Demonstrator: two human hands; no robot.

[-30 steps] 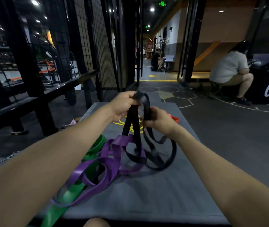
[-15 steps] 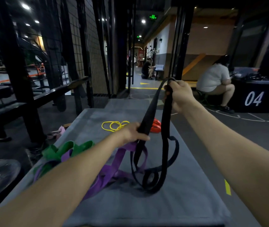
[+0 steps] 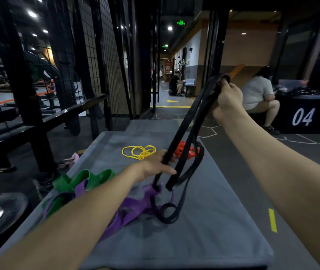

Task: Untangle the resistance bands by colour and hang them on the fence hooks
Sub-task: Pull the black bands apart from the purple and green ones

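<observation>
Right hand [image 3: 227, 100] was raised high and right, fingers curled tight round the top fold of the black band [image 3: 186, 129]. Left hand [image 3: 156, 164] was low, just above the grey mat [image 3: 213, 221], thumb and fingers closed on 1 strand of the same band, lower down.

Band's long axis ran diagonally: from the right fist down and left, through the left hand, to a loose coil lying on the mat. More than 1 black strand hung there; couldn't tell if that was 1 folded band or 2.

The key relation: the black coil's bottom end touched and overlapped the purple band [image 3: 133, 207], just below and toward the wearer from the left fingers. Purple in turn was tangled with the green band [image 3: 71, 182] further left. Left hand was clearly nearer the snag; right hand was well apart from it, only giving tension.

Judgement: the next move probably calls for the left hand to slide down the strand and free the black from the purple.

Yellow band [image 3: 138, 152] and orange band [image 3: 182, 151] lay separate at the mat's far end, behind the left hand. Wire fence [image 3: 104, 55] stood to the left; no hooks discernible.
</observation>
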